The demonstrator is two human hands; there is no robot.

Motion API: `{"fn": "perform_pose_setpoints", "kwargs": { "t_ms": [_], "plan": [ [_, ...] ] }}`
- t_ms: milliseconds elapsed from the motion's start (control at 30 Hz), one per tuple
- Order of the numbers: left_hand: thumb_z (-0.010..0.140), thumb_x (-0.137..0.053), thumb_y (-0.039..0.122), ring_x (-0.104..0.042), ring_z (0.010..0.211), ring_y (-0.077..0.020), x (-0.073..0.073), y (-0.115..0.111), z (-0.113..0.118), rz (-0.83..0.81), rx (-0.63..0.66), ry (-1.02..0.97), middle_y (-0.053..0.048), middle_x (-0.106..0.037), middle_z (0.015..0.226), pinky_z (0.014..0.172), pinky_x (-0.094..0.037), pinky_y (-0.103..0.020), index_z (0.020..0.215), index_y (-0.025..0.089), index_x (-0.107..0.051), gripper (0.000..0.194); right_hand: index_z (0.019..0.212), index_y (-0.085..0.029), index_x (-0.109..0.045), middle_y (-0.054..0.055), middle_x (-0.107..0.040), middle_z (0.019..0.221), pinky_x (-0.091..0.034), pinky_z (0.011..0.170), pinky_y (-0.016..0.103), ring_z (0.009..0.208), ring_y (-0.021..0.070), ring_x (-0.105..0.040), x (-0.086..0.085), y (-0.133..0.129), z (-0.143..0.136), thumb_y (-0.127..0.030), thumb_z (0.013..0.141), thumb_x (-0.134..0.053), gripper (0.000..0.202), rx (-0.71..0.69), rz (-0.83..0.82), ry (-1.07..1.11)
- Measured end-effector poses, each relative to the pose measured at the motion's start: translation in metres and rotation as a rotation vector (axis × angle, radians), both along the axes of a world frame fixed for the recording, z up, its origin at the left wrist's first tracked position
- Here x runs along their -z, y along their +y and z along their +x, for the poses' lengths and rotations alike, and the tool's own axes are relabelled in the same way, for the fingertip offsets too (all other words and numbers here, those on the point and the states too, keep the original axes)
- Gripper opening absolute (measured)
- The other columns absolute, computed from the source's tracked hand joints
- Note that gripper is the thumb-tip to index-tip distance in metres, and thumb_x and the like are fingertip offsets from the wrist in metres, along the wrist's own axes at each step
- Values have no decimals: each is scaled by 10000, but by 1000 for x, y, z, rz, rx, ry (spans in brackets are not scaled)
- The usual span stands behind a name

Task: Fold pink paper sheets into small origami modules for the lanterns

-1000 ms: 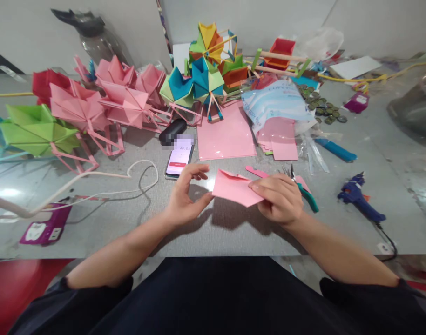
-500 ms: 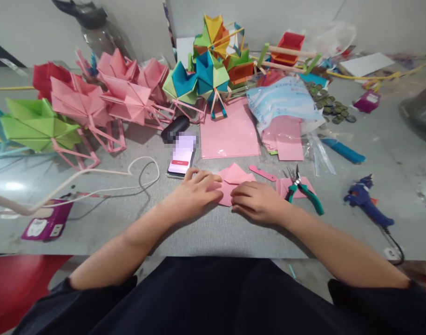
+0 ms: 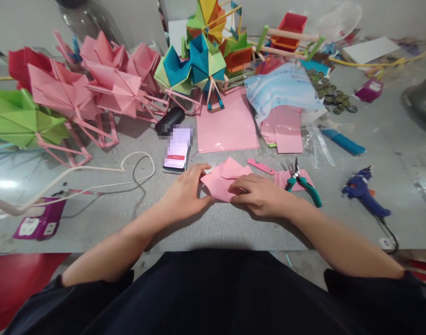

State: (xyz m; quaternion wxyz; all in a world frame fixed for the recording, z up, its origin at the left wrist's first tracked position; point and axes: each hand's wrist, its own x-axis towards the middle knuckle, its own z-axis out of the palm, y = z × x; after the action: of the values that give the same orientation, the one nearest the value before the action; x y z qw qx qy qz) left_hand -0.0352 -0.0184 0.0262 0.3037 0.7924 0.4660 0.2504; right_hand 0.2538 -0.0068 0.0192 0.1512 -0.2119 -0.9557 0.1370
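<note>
A folded piece of pink paper (image 3: 219,184) lies in front of me, with a raised pointed flap at its far side. My left hand (image 3: 188,191) grips its left edge, thumb near me and fingers at the far side. Curled over the near right part of the paper are the fingers of my right hand (image 3: 265,194); their tips press on it. Just beyond the right hand lies a pink flat-handled cutter-like tool (image 3: 260,166). Green-handled pliers (image 3: 305,184) rest on a small stack of folded pink paper (image 3: 280,179) to the right.
Pink sheets (image 3: 226,125) and a plastic paper bag (image 3: 282,93) lie ahead. A phone (image 3: 178,151) is left of them. Folded-paper lanterns (image 3: 62,88) line the back left. A blue glue gun (image 3: 366,190), a blue cutter (image 3: 343,142) and coins (image 3: 333,95) lie right; a white cable (image 3: 94,168) crosses left.
My left hand has gone from lying over the paper to gripping its left edge with thumb and fingers apart. The paper looks lifted on that side. The view has shifted slightly.
</note>
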Motion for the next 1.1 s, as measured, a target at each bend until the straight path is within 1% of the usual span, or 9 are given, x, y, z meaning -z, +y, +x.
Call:
{"fn": "perform_pose_setpoints", "kwargs": {
  "t_ms": [100,233,300,433,600,700,833,967,1100],
  "plan": [
    [858,-833,245,-742,1026,-277,-1,-3,2,-69,-10,-84,-72,-756,1123,951,-599,-444,1515,272,-463,754,1071,-233,-829,120,-768,1188,-519,887,421,1048,258,-689,1,0,1,-92,979,-670,232,-9,3,12],
    [854,-826,205,-684,1264,-315,-2,-3,3,41,117,-87,-124,-703,1402,1116,-529,-488,1561,287,-496,784,1087,-239,-831,117,-762,1187,-521,907,431,1082,268,-676,2,0,3,-101,975,-676,237,-29,9,23],
    [894,-810,229,-684,1234,-306,0,0,2,86,234,-46,-99,-731,1329,1105,-519,-477,1504,295,-588,653,1091,-237,-832,116,-753,1159,-514,901,426,1059,262,-666,2,0,3,-116,980,-681,223,-26,4,19],
    [966,-774,278,-700,1053,-278,14,8,2,104,378,30,-56,-787,1040,1020,-515,-450,1188,276,-793,223,1119,-225,-817,128,-739,1184,-497,916,425,1070,257,-653,2,-1,3,-103,986,-669,234,-41,-5,-21],
    [955,-743,213,-697,886,-234,25,14,4,18,347,35,-22,-811,890,995,-513,-442,1091,237,-813,156,1190,-231,-777,135,-727,1245,-470,954,458,1175,295,-623,4,-3,3,-29,910,-641,371,-70,26,-91],
    [913,-764,188,-725,933,-238,23,15,5,-27,322,34,-26,-827,953,993,-526,-425,1074,240,-809,175,1208,-224,-764,129,-721,1162,-448,911,431,1096,277,-617,6,-4,2,-49,928,-638,353,-62,66,-118],
    [922,-754,186,-758,913,-219,18,15,4,-118,301,5,-46,-836,1035,927,-560,-377,1084,226,-792,171,1217,-209,-749,116,-704,1067,-415,893,414,1038,264,-600,9,-5,-1,-123,1024,-605,255,-40,132,-116],
    [923,-747,171,-757,867,-203,14,16,5,-139,282,-5,-40,-835,982,877,-565,-350,1059,217,-784,148,1208,-215,-741,103,-699,1038,-406,871,403,953,238,-584,10,-4,-2,-176,1082,-551,231,-13,182,-120],
    [916,-722,144,-746,815,-188,11,17,6,-154,280,-27,-25,-822,890,837,-548,-329,995,206,-779,115,1172,-211,-747,102,-707,1032,-408,832,387,894,222,-574,10,-4,-3,-160,1065,-553,227,-5,198,-114]
  ]
}}
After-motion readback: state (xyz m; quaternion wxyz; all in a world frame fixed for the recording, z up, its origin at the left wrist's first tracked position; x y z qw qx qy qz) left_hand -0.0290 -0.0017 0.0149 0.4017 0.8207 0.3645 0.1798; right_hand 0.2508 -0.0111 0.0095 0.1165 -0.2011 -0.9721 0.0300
